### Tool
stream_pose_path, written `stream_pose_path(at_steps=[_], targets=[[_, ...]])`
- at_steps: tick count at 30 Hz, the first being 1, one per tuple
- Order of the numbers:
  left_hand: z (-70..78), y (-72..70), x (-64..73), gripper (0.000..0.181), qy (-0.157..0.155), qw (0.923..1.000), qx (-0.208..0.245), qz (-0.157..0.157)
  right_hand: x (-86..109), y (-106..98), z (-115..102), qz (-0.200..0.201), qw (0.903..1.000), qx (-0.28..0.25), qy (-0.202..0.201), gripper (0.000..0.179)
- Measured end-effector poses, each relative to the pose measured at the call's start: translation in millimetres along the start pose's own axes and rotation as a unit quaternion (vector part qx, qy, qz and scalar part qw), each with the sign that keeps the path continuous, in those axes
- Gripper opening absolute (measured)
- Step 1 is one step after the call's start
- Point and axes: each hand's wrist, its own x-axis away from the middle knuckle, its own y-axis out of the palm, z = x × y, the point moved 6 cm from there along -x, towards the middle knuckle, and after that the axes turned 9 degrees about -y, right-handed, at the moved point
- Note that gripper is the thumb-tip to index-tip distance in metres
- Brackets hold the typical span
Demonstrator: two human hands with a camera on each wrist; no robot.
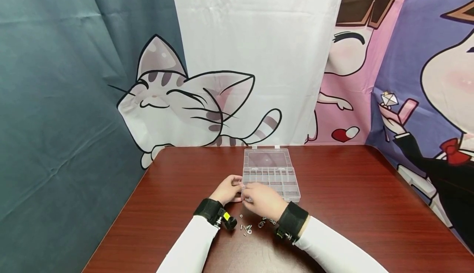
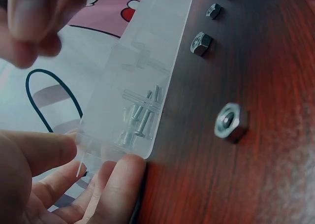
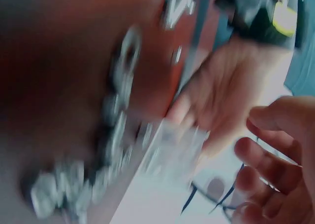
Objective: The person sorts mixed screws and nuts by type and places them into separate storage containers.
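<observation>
As your left hand (image 1: 226, 190) grips the case (image 1: 290, 188) at left, your right hand (image 1: 264, 200) hovers above.
Its fingers bend; any pinch unclear.

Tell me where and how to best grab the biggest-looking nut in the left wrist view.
Probably pinch the nut by two opposite side flats, coming from above: it seems to lie flat on the table, hole up, apart from the box.

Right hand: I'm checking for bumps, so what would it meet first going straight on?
Probably the left hand, which holds the left side of the clear box; depth is unclear, so the box's edge might come first.
</observation>
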Motion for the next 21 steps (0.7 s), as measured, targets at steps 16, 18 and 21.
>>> stream_pose_path(at_steps=[16,18,21], targets=[[11.9,2.5,16.8,0.043,-0.001,0.9999,0.007,-0.01,14.6,27,-30,-0.154,0.9877,-0.023,0.012,0.023],[16.8,2.6,21.9,0.042,-0.003,0.9999,0.005,-0.01,14.6,27,-31,-0.151,0.9883,-0.021,0.012,0.023],[18.9,2.5,24.3,0.042,-0.004,0.9999,0.003,-0.009,14.1,27,-31,-0.146,0.989,-0.021,0.01,0.022]])
